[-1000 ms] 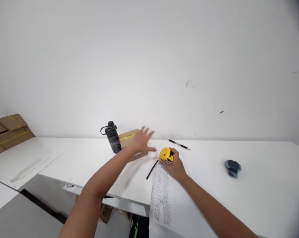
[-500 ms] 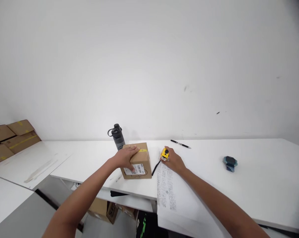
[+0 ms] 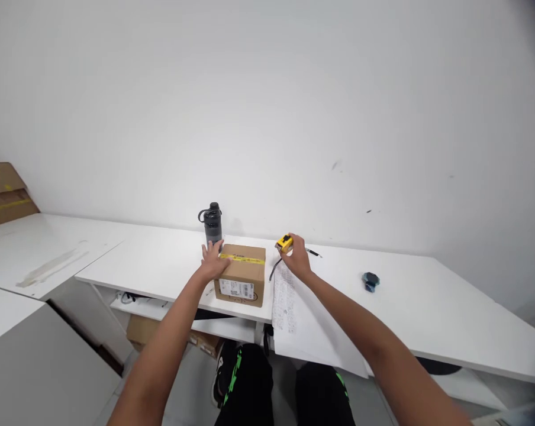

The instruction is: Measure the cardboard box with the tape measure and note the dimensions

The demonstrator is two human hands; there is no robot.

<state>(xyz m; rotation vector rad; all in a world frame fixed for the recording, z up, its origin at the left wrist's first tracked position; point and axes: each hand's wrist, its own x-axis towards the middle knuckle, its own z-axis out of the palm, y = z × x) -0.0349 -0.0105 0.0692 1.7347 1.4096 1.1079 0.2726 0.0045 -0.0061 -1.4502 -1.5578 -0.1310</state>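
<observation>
A small cardboard box (image 3: 245,271) with yellow tape and a white shipping label sits near the front edge of the white table. My left hand (image 3: 212,263) is at the box's upper left, fingers spread toward the bottle and thumb over the top edge. In my right hand (image 3: 297,258) is a yellow tape measure (image 3: 284,243), held to the right of the box above the table. A black wrist strap (image 3: 274,269) hangs from it. Below that hand lie paper sheets (image 3: 289,307) with dense writing, overhanging the table's front edge.
A dark water bottle (image 3: 213,225) stands behind the box. A pen (image 3: 313,252) lies beyond my right hand, partly hidden. Farther right is a small dark blue object (image 3: 370,280). Taped cartons (image 3: 5,201) are stacked at far left; another carton (image 3: 141,330) sits under the table (image 3: 161,254).
My left hand has shifted from the box's top toward its left edge, fingers now spread. The tape measure has turned in my right hand and the box appears rotated. The view has shifted.
</observation>
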